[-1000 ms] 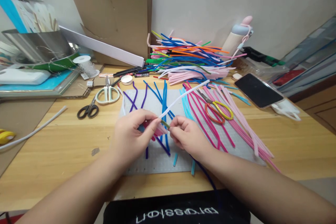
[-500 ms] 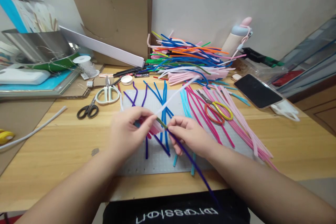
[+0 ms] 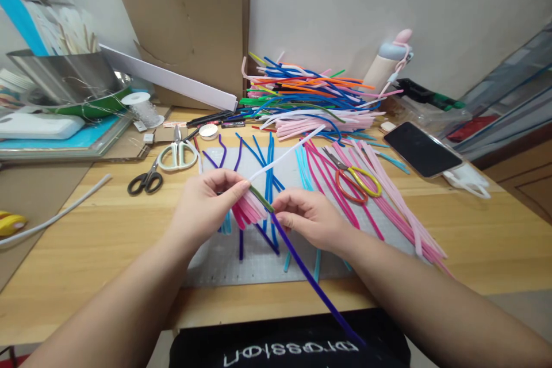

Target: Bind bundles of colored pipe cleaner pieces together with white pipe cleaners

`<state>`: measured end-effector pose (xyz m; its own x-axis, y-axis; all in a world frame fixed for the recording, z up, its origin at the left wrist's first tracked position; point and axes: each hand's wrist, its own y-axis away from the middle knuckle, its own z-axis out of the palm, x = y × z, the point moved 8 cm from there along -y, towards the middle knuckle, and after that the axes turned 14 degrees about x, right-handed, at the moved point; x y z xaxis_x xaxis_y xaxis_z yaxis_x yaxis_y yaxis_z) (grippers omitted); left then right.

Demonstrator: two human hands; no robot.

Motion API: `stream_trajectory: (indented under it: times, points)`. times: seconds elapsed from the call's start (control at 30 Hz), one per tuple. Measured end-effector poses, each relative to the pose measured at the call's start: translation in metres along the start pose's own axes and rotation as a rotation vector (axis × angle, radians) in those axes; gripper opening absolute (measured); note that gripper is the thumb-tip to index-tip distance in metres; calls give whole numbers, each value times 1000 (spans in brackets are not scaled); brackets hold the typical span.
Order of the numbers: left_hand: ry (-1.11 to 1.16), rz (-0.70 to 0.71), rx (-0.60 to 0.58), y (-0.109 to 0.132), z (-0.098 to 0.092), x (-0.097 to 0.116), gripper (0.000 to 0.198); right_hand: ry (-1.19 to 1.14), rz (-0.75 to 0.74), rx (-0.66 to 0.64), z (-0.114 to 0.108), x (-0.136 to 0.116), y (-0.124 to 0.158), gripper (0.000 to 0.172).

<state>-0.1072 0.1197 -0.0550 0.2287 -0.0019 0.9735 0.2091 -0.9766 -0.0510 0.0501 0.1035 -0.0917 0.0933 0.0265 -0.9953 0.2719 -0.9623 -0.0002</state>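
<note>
Left hand point(image 3: 211, 201) has shifted slightly left since the last frame, exposing more of the pink bundle point(image 3: 249, 210) and green pipe cleaner point(image 3: 261, 197). Bundle's upper end is hidden behind the left fingers; purple pipe cleaner point(image 3: 302, 261) fades out against black clothing point(image 3: 284, 330). Bundle is over the mat point(image 3: 259, 273), between the hands, loose ends down-right. Green and purple slant down-right, white pipe cleaner point(image 3: 288, 153) up-right. Left grip: pinched closed on bundle. Right hand point(image 3: 313, 218): grip curled at green-purple join, gap small; can't tell if it's pinching.
</note>
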Motion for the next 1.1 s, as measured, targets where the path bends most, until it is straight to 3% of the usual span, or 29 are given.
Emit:
stream_trajectory:
  times: [0.23,0.43,0.67,0.77,0.93,1.03,1.1]
  points:
    - [1,-12,27,0,-1,0,15,155,-185,-32,3,-5,4,20]
    - [33,-42,47,1,-1,-2,14,109,-156,17,3,6,3,29]
    - [28,-42,42,0,0,-6,16,170,-231,48,-3,4,3,24]
    - [-20,7,31,-1,0,-5,15,294,-341,42,-5,-4,3,20]
    - [-241,209,54,2,1,7,15,438,-553,21,-2,-20,6,18]
    - [-296,253,40,4,4,12,16,498,-553,1,1,-19,6,17]
    - [-292,243,27,4,5,11,17,464,-458,8,1,-13,3,16]
